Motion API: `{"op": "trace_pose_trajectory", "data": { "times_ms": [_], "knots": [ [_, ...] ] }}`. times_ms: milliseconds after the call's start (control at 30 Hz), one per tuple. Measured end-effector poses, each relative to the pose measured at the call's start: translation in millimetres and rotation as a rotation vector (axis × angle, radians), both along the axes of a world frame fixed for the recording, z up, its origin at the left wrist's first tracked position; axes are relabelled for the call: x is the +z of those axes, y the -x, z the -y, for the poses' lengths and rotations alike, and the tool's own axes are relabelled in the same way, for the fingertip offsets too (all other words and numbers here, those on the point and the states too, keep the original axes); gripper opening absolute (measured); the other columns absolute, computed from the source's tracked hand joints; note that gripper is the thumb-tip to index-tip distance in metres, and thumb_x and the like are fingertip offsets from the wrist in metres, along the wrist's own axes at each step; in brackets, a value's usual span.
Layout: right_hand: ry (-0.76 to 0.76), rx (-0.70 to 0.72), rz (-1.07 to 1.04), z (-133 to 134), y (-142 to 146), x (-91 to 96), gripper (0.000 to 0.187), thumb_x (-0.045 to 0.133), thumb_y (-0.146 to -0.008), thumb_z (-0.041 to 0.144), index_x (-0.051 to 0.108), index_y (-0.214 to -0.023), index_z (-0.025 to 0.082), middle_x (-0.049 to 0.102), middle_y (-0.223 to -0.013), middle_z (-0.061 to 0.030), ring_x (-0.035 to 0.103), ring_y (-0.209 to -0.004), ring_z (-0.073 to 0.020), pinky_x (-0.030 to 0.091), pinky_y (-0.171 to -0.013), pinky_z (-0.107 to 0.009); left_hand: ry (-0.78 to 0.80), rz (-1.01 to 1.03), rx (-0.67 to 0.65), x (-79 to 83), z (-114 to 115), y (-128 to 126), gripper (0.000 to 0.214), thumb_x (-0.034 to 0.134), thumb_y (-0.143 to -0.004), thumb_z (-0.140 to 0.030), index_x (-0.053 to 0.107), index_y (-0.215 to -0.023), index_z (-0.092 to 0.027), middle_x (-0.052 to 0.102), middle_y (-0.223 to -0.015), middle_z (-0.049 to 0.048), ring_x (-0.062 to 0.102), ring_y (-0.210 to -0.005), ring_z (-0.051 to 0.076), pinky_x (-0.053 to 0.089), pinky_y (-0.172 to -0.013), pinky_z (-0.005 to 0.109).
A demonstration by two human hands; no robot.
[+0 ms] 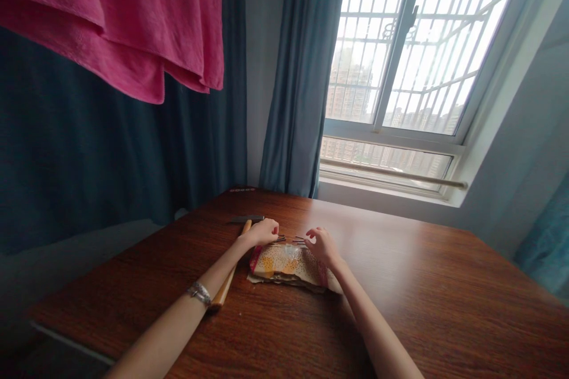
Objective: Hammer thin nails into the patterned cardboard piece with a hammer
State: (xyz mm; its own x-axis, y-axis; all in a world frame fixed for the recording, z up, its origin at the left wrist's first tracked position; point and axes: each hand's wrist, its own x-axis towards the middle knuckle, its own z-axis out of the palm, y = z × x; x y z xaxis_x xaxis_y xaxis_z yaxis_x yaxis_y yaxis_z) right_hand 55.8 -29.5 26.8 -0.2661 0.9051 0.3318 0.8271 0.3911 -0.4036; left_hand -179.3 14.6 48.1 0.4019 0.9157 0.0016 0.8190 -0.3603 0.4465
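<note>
My left hand [265,231] is over the far left corner of a folded, dotted cream packet [284,263], its fingers curled down beside thin dark nails [280,239]. Whatever its fingertips hold is hidden. At the packet's far right is my right hand [320,244], loosely bent, thumb and forefinger apart, close to another few nails [299,241]. A small clear plastic piece [291,249] rests on the packet's far edge. Under my left forearm runs the wooden handle of a hammer [227,287], its dark head [246,219] lying beyond my left hand.
All this lies on a brown wooden table [422,302]. A pink towel [155,23] hangs at upper left before dark blue curtains [302,71]. Behind the table is a barred window [377,124] with a rail [395,174] across its lower part.
</note>
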Motion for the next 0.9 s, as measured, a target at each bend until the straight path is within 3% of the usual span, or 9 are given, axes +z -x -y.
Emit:
{"op": "trace_pose_trajectory", "data": {
  "times_ms": [100,233,400,500,767,900],
  "knots": [
    [0.056,0.128,0.030,5.0,-0.4,12.6,0.035,0.059,-0.072,0.046,0.064,-0.096,0.022,0.064,-0.091,-0.0053,0.056,-0.086,-0.0190,0.041,-0.074,-0.027,-0.018,-0.005,-0.192,9.8,11.5,-12.0,0.027,0.058,-0.070,-0.037,0.064,-0.085,-0.016,0.063,-0.081,0.0034,0.057,-0.075,0.017,0.041,-0.068,0.023],
    [0.151,0.259,0.073,15.8,-3.2,25.3,0.051,0.064,-0.062,0.057,0.064,-0.099,0.023,0.065,-0.088,-0.0042,0.059,-0.077,-0.0187,0.042,-0.067,-0.027,0.022,-0.024,-0.428,16.6,28.2,-23.9,0.061,0.067,-0.060,-0.050,0.056,-0.112,-0.019,0.057,-0.106,0.0054,0.052,-0.097,0.021,0.040,-0.082,0.026],
    [0.223,0.349,0.074,32.2,-9.7,25.0,0.085,0.069,-0.051,0.060,0.044,-0.125,0.027,0.058,-0.111,-0.0054,0.054,-0.098,-0.0217,0.042,-0.081,-0.029,0.038,-0.141,-0.524,11.1,42.0,-23.6,0.104,0.074,-0.046,-0.052,0.027,-0.135,-0.027,0.042,-0.128,0.0078,0.039,-0.116,0.028,0.032,-0.096,0.035],
    [0.229,0.351,0.091,41.5,-13.2,21.4,0.099,0.070,-0.047,0.062,0.034,-0.132,0.029,0.051,-0.120,-0.0083,0.047,-0.108,-0.0261,0.037,-0.089,-0.036,0.009,-0.162,-0.560,11.6,49.2,-22.5,0.109,0.074,-0.045,-0.052,0.021,-0.137,-0.028,0.039,-0.131,0.0088,0.037,-0.117,0.030,0.030,-0.098,0.037],
    [0.154,0.398,0.117,62.5,-20.5,22.8,0.101,0.069,-0.047,0.063,0.026,-0.134,0.035,0.046,-0.127,-0.0060,0.042,-0.113,-0.0278,0.032,-0.093,-0.040,-0.086,-0.174,-0.629,26.7,69.9,-26.7,0.098,0.071,-0.052,-0.035,0.022,-0.137,-0.023,0.047,-0.119,0.0083,0.043,-0.108,0.028,0.034,-0.094,0.033],
    [0.124,0.335,0.122,59.6,-21.1,18.7,0.082,0.061,-0.059,0.064,0.035,-0.129,0.031,0.052,-0.119,-0.0062,0.048,-0.106,-0.0250,0.036,-0.088,-0.037,-0.111,-0.215,-0.632,28.3,72.5,-26.8,0.100,0.070,-0.053,-0.036,0.019,-0.138,-0.022,0.049,-0.115,0.0077,0.045,-0.106,0.027,0.035,-0.092,0.032]
  ]
}}
